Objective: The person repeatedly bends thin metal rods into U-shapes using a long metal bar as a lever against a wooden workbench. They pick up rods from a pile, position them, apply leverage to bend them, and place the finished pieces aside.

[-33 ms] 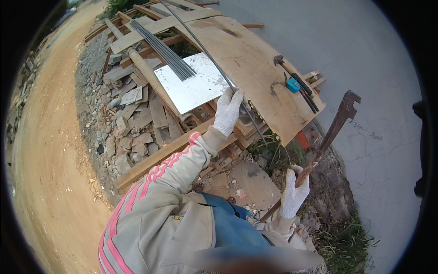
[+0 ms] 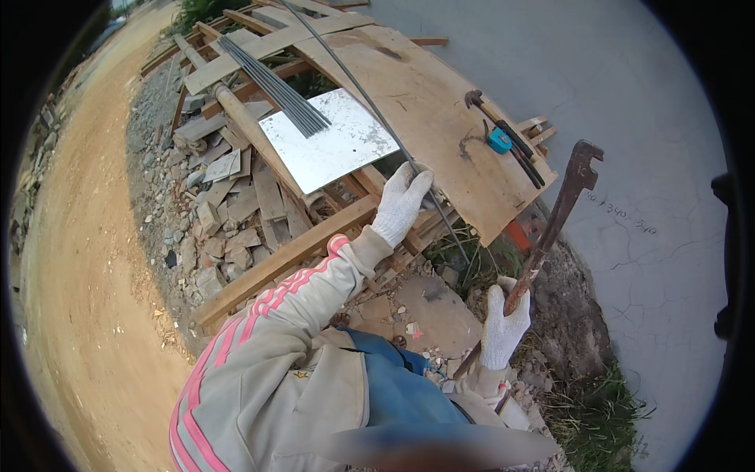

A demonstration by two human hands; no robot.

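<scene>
My left hand (image 2: 403,203), in a white knit glove, is closed around a long thin steel rod (image 2: 362,93). The rod slants across the plywood from the far side, its near end past the board's edge. At the right, my gloved right hand (image 2: 505,326) grips a rusty rebar bending bar (image 2: 552,228). Its notched, hook-like head points up, and its lower end runs down behind my hand. A bundle of similar thin rods (image 2: 275,85) lies partly on a white panel (image 2: 326,149) left of the held rod.
On the plywood (image 2: 440,126) lie a claw hammer (image 2: 491,110), a blue tape measure (image 2: 499,141) and a dark-handled tool (image 2: 530,171). A timber beam (image 2: 291,259) crosses in front. Broken stone and boards (image 2: 236,204) cover the ground at left. A grey wall (image 2: 629,141) stands at right.
My left hand and the held rod have shifted slightly nearer and to the right. The bending bar's head has moved a little left and up in my right hand.
</scene>
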